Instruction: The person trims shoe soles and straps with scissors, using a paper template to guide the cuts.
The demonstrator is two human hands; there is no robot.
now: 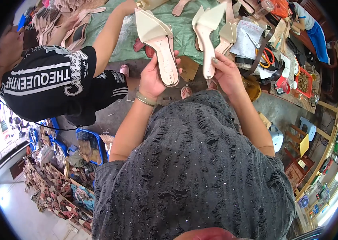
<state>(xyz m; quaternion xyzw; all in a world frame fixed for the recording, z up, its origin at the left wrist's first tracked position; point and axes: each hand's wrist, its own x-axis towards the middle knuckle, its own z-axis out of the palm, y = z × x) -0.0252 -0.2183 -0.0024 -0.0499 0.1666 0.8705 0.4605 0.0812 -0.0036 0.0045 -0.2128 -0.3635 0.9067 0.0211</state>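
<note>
Head view: the person's left hand [152, 78] gripped a cream pointed shoe sole [159, 42] by its heel end, fingers wrapped around the edge, the pointed toe aimed away from the body. The right hand [227, 74] clasped a second cream sole [207, 38] the same way, thumb across the narrow heel part, toe also pointing away. The two soles were held side by side, apart from each other, above the edge of a table covered with a green cloth [185, 28]. A bangle [145, 99] sat on the left wrist.

More cream sole pieces [228, 34] lay on the cloth just beside the right-hand sole. Further right the table was cluttered: orange-handled scissors [265, 58], a sheet of paper [247, 40], a small red tray [305, 82] with what seemed to be small metal bits, too small to be sure.

On the left a second person in a black printed shirt [49, 80] reached an arm [111, 34] over the green cloth. Stacked tan shoe parts [63, 18] lay at upper left
</note>
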